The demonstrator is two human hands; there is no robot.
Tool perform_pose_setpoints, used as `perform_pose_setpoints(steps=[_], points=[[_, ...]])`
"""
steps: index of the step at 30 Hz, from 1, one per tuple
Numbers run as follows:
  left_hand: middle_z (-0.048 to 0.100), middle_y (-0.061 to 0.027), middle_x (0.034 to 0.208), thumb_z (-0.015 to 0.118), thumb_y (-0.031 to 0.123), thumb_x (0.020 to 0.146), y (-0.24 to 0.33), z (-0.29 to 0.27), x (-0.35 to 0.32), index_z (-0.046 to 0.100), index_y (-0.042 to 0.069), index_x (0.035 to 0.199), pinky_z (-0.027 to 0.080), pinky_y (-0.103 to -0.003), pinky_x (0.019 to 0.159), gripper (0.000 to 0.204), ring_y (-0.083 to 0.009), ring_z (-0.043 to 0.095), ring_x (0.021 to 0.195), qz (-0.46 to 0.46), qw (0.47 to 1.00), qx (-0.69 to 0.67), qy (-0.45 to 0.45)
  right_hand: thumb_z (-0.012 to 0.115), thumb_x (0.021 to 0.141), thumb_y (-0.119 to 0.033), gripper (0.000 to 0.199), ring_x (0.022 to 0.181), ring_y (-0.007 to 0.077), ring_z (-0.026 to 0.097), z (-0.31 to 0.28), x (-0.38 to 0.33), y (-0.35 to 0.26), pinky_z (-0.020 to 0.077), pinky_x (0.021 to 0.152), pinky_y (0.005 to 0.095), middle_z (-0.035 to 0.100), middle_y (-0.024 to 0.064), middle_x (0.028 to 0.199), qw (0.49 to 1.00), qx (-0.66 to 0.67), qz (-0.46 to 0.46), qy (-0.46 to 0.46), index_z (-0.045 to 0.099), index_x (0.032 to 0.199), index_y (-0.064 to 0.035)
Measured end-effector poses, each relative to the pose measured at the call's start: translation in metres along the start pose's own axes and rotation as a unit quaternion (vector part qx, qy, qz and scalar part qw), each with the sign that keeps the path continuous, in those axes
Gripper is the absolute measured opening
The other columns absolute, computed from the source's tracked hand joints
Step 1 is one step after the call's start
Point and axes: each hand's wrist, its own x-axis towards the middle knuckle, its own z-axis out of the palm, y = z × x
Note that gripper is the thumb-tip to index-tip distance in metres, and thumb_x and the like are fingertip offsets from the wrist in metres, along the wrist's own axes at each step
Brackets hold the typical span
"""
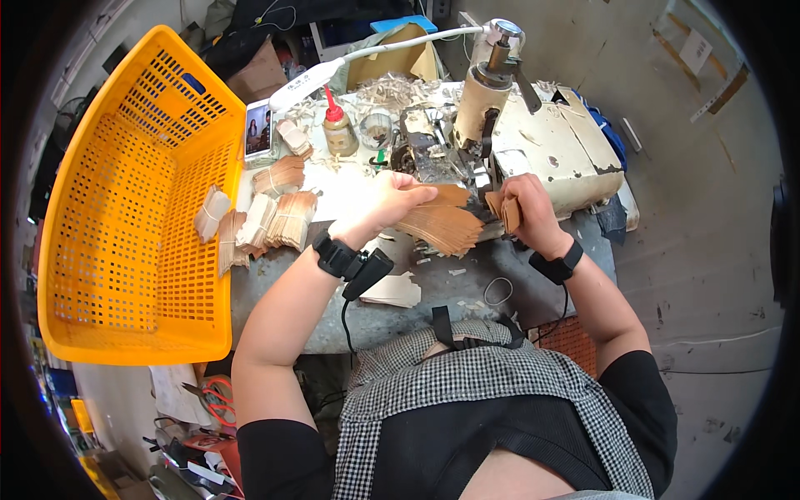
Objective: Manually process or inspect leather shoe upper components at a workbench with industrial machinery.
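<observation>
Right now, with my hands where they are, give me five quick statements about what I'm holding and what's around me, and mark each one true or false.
1. The right hand holds a small brown stack. True.
2. The left hand is empty. False: it holds a brown fan.
3. The bottle has a blue cap. False: the cap is red.
4. The phone is left of the bottle. True.
5. The crate is to the right of both hands. False: it is to their left.
</observation>
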Motion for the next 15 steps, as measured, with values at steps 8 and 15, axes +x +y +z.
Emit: perform_pose_setpoints(steps=[8,15], points=[[0.059,0.0038,0.066,0.07,0.029,0.085,-0.014,0.021,0.027,0.068,0.005,0.08,0.04,-0.024,0.053,0.024,-0.0054,0.049,0.056,0.032,0.999,0.003,0.004,0.064,0.065,0.005,0.041,0.088,0.0345,0.051,0.002,0.014,-0.012,0.0437,0.08,0.0407,0.054,0.0135,0.095,0.998,-0.06,-0.026,0.013,0.052,0.103,-0.0037],[0.062,0.0027,0.069,0.073,0.03,0.084,-0.019,0.019,0.026,0.067,0.006,0.079,0.04,-0.022,0.053,0.025,-0.0047,0.052,0.058,0.024,0.998,-0.049,-0.022,0.062,0.063,0.007,0.039,0.089,0.0345,0.051,0.003,0.008,-0.008,0.0432,0.079,0.0403,0.054,0.0137,0.097,0.997,-0.071,-0.016,0.003,0.054,0.1,-0.0036]])
